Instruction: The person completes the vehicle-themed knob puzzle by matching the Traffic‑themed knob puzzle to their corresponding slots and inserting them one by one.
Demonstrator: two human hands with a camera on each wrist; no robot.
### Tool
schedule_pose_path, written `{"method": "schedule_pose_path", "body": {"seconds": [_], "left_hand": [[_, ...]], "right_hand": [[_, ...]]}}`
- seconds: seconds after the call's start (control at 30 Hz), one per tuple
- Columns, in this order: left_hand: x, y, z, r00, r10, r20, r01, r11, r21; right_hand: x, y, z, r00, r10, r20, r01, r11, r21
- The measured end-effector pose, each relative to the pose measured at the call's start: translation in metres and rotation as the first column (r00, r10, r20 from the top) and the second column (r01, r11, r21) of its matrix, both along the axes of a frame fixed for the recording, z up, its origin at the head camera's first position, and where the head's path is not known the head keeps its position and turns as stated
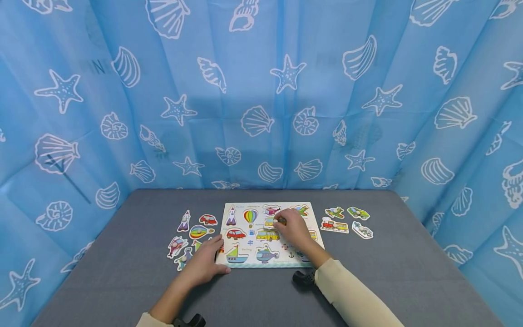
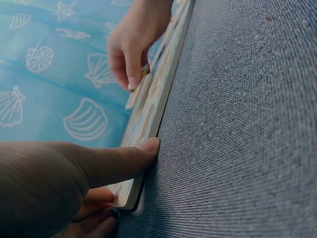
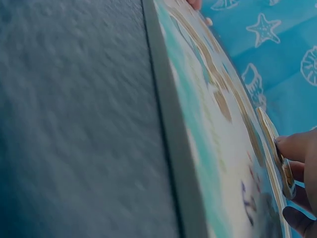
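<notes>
- Pinching a yellow piece (image 1: pixel 269 222) between thumb and fingers, the right hand (image 1: pixel 296 230) is nearly closed, just over the puzzle board (image 1: pixel 286 264).
- The left hand (image 1: pixel 203 260) is partly curled and grips this board at its near left corner.
- The board lies on the tabletop (image 1: pixel 392 277), midway between its left and right edges.
- Loose pieces, such as a balloon (image 1: pixel 198 232) at left and a train (image 1: pixel 335 225) at right, lie beside it.

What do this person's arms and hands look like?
The left hand and right hand are bare, without gloves. The left sleeve and right sleeve are plain cream. Rounded black gadgets show by the wrists: left gadget, right gadget.
</notes>
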State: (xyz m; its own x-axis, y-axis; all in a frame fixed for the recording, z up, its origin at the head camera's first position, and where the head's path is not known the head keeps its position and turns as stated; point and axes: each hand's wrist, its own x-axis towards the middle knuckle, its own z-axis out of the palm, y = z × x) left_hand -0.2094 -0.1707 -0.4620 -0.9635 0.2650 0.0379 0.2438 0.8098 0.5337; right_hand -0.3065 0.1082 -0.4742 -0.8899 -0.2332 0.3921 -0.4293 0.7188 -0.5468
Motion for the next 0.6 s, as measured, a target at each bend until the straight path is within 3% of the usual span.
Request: {"method": "schedule_pose_path", "body": {"seconds": [0.2, 0.6], "left_hand": [[-0.001, 0.000, 0.000, 1.000, -0.004, 0.001, 0.004, 1.000, 0.001], [0.000, 0.000, 0.002, 1.000, 0.008, 0.026, -0.008, 1.000, -0.002]], "right_hand": [[0.007, -0.008, -0.001, 0.999, 0.016, 0.032, -0.016, 1.000, 0.014], [0.016, -0.019, -0.001, 0.998, 0.058, 0.013, -0.058, 0.996, 0.062]]}}
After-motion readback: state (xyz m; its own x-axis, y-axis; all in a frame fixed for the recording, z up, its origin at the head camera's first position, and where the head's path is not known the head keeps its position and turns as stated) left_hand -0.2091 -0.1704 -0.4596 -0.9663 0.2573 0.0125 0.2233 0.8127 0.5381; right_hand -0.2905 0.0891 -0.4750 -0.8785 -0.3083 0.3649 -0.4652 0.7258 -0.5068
